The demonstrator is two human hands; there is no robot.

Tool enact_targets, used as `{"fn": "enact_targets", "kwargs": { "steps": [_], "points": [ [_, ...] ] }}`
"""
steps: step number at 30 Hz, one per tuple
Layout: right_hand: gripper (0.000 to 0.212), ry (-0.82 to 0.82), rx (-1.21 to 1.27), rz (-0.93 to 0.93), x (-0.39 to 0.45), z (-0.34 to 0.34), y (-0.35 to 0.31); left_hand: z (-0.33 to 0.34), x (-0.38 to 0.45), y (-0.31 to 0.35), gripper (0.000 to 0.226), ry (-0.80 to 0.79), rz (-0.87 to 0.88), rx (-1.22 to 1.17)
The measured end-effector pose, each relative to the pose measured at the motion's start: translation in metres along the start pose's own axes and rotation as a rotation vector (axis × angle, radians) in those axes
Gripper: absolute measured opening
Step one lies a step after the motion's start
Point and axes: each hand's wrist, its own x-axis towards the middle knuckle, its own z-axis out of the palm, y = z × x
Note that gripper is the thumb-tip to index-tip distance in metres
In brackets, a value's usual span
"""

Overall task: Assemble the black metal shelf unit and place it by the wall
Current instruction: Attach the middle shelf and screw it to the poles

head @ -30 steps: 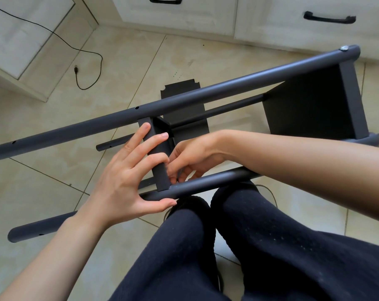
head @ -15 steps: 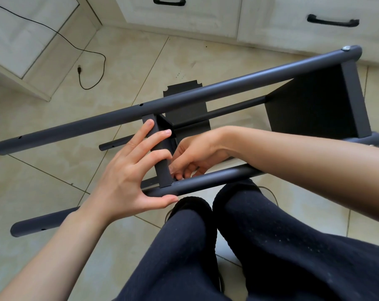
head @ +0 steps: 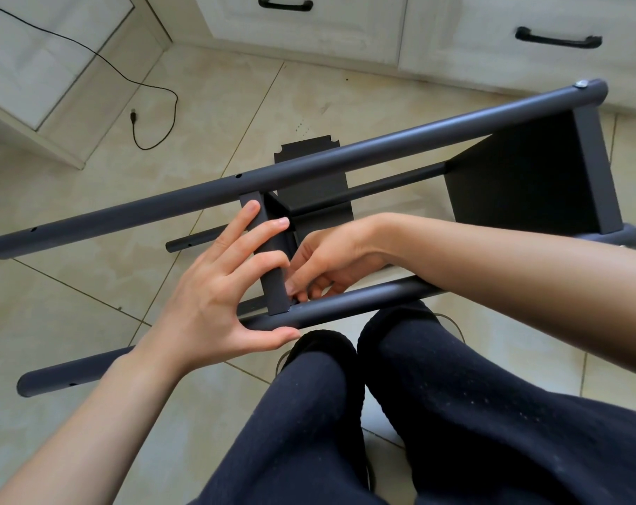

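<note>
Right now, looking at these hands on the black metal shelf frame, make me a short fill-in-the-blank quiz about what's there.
1. The left hand presses the edge of the middle black metal shelf panel with ____ fingers.
2. The right hand works where that panel meets the ____ black metal tube.
3. A thin black cable lies on the tiled ____.
4. The silver screw head sits at the end of the ____ black metal tube.

Missing words: straight; lower; floor; upper

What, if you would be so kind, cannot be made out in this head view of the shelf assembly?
- Whether the right hand pinches a screw: its fingertips are tucked behind the shelf panel.
- The joint between that panel and the near pole: covered by fingers.
- The frame's right end: cut off by the picture edge.
- The loose panel on the floor: mostly behind the far pole.
</note>
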Motion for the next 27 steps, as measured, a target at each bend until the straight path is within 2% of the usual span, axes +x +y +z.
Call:
{"fn": "enact_targets", "kwargs": {
  "steps": [19, 27],
  "points": [
    [0.017, 0.043, -0.019, -0.022, 0.0062, 0.0081, -0.0013, 0.0027, 0.0005, -0.0045, 0.062, 0.017, 0.016, -0.012],
    [0.025, 0.099, -0.05, 0.02, -0.0001, -0.0007, -0.0059, 0.0006, 0.0025, -0.0062, 0.062, 0.014, 0.009, -0.009]
  ]
}}
